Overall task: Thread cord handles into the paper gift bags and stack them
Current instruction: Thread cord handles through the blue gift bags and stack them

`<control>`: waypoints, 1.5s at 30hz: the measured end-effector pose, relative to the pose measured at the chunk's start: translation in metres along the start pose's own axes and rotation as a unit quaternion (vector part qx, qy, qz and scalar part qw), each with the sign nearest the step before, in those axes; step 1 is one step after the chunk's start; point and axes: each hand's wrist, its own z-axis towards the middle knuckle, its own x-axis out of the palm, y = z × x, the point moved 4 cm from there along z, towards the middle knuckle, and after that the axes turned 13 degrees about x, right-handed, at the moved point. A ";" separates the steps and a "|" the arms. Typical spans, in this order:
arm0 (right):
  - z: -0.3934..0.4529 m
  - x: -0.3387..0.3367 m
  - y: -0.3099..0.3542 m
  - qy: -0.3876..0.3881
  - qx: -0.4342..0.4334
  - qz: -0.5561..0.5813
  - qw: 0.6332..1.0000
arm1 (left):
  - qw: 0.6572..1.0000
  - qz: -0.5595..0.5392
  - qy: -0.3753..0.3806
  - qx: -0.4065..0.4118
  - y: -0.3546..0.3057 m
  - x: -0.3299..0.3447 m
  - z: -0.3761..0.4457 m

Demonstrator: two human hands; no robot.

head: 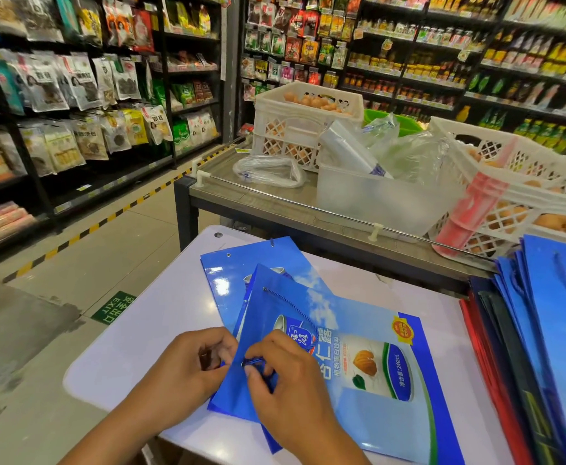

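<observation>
Head view: we pinch the cord (254, 362) with the right hand (288, 380) at the bag (358, 374) hole, near the table (134, 337) front edge; left hand (187, 367) grips the bag edge. Paper's light, stiff, creases easily; cord's limp, so we hold near its tip.

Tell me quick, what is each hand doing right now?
Left hand: grip closed, pinching the edge of the blue paper bag.
Right hand: grip closed, pinching the blue cord at the bag's hole.

Two bare forearms; left hand (187, 364) and right hand (286, 380) ungloved; no rings, watch, or sleeves visible
</observation>
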 end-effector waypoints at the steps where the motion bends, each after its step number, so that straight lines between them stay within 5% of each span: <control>1: 0.000 -0.001 0.001 0.004 -0.001 0.004 1.000 | 1.000 -0.006 0.002 0.000 -0.001 0.000 -0.001; 26: -0.003 -0.008 0.001 -0.030 0.042 0.018 0.999 | 0.998 -0.063 -0.024 -0.020 -0.011 -0.002 -0.007; 32: -0.013 -0.022 0.016 0.092 0.003 -0.011 0.996 | 0.992 -0.089 -0.085 -0.021 -0.023 0.001 -0.009; 36: -0.028 -0.047 0.018 0.159 -0.035 -0.147 0.976 | 0.982 -0.101 -0.159 -0.011 -0.048 0.003 -0.007; 39: -0.042 -0.069 0.003 0.093 -0.008 -0.172 0.981 | 0.986 -0.047 -0.159 0.024 -0.081 0.005 0.002; 45: -0.060 -0.126 -0.019 -0.169 -0.056 -0.180 0.967 | 0.971 0.109 -0.117 0.180 -0.160 0.030 0.011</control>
